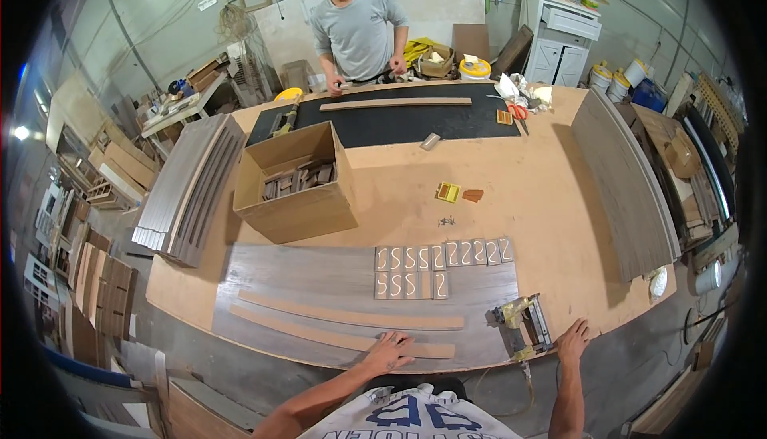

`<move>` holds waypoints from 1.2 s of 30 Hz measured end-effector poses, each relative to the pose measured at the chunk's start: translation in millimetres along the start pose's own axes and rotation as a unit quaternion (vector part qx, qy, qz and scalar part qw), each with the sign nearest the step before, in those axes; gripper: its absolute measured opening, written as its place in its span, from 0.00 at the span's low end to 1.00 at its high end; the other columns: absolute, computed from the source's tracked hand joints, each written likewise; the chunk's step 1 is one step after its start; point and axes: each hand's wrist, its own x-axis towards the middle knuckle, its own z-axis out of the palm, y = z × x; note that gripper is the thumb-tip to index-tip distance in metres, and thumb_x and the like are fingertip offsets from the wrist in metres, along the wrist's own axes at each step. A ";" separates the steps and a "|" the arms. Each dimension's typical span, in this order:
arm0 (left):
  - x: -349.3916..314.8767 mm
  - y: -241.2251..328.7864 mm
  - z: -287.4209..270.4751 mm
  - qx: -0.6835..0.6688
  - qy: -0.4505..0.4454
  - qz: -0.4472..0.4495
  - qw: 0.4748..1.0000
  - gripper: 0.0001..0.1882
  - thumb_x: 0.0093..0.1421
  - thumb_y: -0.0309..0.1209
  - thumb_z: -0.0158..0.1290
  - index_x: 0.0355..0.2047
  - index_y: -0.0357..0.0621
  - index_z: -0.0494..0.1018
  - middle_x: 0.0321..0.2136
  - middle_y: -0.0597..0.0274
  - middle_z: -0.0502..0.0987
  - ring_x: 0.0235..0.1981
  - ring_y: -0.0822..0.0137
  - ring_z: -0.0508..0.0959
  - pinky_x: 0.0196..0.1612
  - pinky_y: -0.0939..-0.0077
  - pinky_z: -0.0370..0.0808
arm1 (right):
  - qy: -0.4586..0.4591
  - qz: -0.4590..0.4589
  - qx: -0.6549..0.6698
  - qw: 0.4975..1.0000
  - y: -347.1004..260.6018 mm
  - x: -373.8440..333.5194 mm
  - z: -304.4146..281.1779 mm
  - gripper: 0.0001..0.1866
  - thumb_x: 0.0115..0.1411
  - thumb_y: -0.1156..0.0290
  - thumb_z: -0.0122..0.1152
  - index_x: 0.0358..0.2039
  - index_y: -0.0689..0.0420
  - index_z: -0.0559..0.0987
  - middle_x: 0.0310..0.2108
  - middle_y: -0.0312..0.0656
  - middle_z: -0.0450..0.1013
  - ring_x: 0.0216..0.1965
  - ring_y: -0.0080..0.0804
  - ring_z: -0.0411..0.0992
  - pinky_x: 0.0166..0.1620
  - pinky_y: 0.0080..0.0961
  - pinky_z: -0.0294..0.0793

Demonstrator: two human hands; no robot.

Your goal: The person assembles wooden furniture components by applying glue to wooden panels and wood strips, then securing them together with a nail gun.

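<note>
My left hand (389, 353) rests flat on the nearer of two long, thin wooden strips (311, 332), its fingers stretched out. The other strip (351, 313) runs just beyond it, both lying on a grey wood-grain panel (280, 270). On the same panel, several small rectangular wood blocks (413, 284) sit in two rows, each with a pale squiggle of what looks like glue. My right hand (572, 339) touches the table's near edge with fingers extended, holding nothing. Just left of it lies a nail gun (523, 325) on its side, with a hose hanging off the edge.
A cardboard box (300, 215) of wood blocks stands left of centre, beside stacked panels (192, 183). More panels (627, 191) lie at right. A yellow box (448, 192) and brown pieces sit mid-table (391, 171). Across the table, a person (355, 31) stands by a black panel (375, 127); scissors (518, 111) lie nearby.
</note>
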 end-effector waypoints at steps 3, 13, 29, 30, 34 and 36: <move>-0.6 -1.7 2.3 -0.003 0.003 0.004 1.000 0.33 0.63 0.52 0.55 0.60 0.42 0.71 0.55 0.52 0.69 0.56 0.49 0.67 0.60 0.54 0.66 | -0.005 0.003 0.013 1.000 3.5 -4.9 3.6 0.37 0.61 0.71 0.54 0.69 0.65 0.57 0.69 0.62 0.54 0.68 0.60 0.57 0.61 0.64 0.63; -2.7 -5.2 6.2 -0.024 0.017 0.007 1.000 0.32 0.63 0.49 0.57 0.60 0.41 0.70 0.55 0.54 0.70 0.57 0.49 0.68 0.59 0.52 0.67 | -0.036 0.056 0.078 0.995 -16.9 -36.1 -42.3 0.27 0.62 0.68 0.56 0.63 0.58 0.69 0.67 0.60 0.60 0.66 0.61 0.59 0.60 0.65 0.63; -48.7 -30.8 -27.6 0.034 0.028 -0.067 0.997 0.29 0.59 0.47 0.60 0.56 0.42 0.75 0.50 0.55 0.73 0.55 0.49 0.68 0.59 0.51 0.65 | -0.060 -0.399 0.308 0.861 -206.3 -175.4 -102.0 0.32 0.52 0.66 0.73 0.57 0.58 0.72 0.54 0.54 0.69 0.53 0.55 0.68 0.55 0.47 0.70; -48.1 -30.9 -27.1 0.027 0.017 -0.069 0.997 0.29 0.59 0.47 0.60 0.56 0.42 0.75 0.50 0.55 0.73 0.55 0.49 0.68 0.59 0.51 0.65 | -0.098 -0.434 0.278 0.851 -208.7 -177.5 -93.0 0.40 0.51 0.68 0.73 0.64 0.57 0.67 0.60 0.53 0.64 0.58 0.57 0.64 0.61 0.48 0.66; -46.6 -39.7 -15.2 0.035 0.060 -0.064 0.996 0.29 0.58 0.46 0.61 0.56 0.43 0.75 0.50 0.55 0.73 0.55 0.48 0.68 0.58 0.51 0.65 | -0.121 -0.424 0.286 0.850 -215.4 -165.9 -77.3 0.40 0.50 0.72 0.71 0.64 0.58 0.66 0.58 0.53 0.65 0.57 0.56 0.64 0.60 0.47 0.66; -42.0 -34.3 -27.3 0.003 0.049 -0.075 0.996 0.30 0.56 0.45 0.62 0.55 0.43 0.75 0.50 0.55 0.73 0.54 0.49 0.69 0.58 0.51 0.65 | -0.112 -0.412 0.294 0.855 -218.5 -159.4 -70.7 0.39 0.51 0.71 0.71 0.64 0.58 0.67 0.56 0.53 0.66 0.57 0.55 0.64 0.60 0.47 0.66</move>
